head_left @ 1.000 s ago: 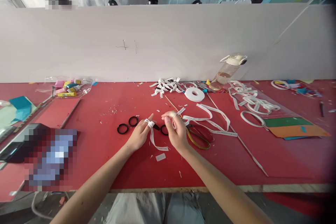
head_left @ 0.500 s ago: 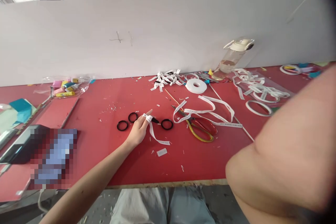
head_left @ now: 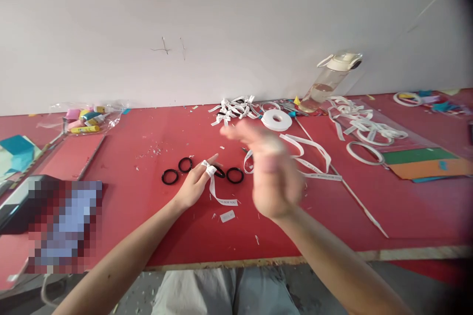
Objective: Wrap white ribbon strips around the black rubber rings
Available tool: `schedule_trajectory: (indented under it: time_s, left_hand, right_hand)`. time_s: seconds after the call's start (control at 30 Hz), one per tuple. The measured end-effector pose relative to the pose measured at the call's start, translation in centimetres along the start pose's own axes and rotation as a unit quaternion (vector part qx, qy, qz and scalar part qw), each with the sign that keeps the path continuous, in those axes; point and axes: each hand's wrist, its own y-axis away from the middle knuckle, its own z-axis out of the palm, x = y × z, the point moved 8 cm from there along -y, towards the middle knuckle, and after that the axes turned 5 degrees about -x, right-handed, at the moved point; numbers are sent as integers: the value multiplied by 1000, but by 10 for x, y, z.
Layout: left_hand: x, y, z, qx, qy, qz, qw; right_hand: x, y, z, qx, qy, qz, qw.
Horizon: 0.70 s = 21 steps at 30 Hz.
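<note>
My left hand [head_left: 192,184] rests on the red table [head_left: 148,216] with a white printed ribbon strip [head_left: 216,192] wrapped round its forefinger, the tail trailing toward me. A black elastic ring [head_left: 219,172] lies at its fingertips. My right hand [head_left: 271,172] is blurred in the air above the table, fingers spread, nothing visible in it. Three more black rings lie nearby: one [head_left: 170,176] and another [head_left: 185,164] left of the left hand, the third [head_left: 235,175] to its right. The right hand hides whatever lies on the table beneath it.
A white tape roll [head_left: 276,120], a pile of cut ribbon pieces [head_left: 232,110], loose ribbon loops [head_left: 310,152], a water bottle [head_left: 327,83] and a thin stick [head_left: 347,187] lie beyond and to the right. Coloured sheets [head_left: 424,162] at right; a bag of glue sticks [head_left: 88,118] at left. White wall behind.
My right arm, which filled the right side close to the camera half a second ago, has come down; the right hand is now blurred above the table. The left hand stayed put.
</note>
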Motion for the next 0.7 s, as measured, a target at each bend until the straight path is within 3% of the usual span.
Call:
schedule_trajectory:
  time_s: [0.1, 0.2, 0.27, 0.7]
  left_hand:
    - [6, -1, 1, -23, 0, 50, 999]
    - [6, -1, 0, -29, 7, 56, 998]
    - [6, -1, 1, -37, 8, 58, 998]
    - [0, -2, 5, -64, 33, 30, 997]
  right_hand:
    - [37, 18, 23, -20, -4, 41, 999]
    - [82, 38, 39, -35, -7, 137, 990]
    - [98, 46, 45, -39, -16, 168, 985]
    - [109, 47, 49, -65, 7, 167, 984]
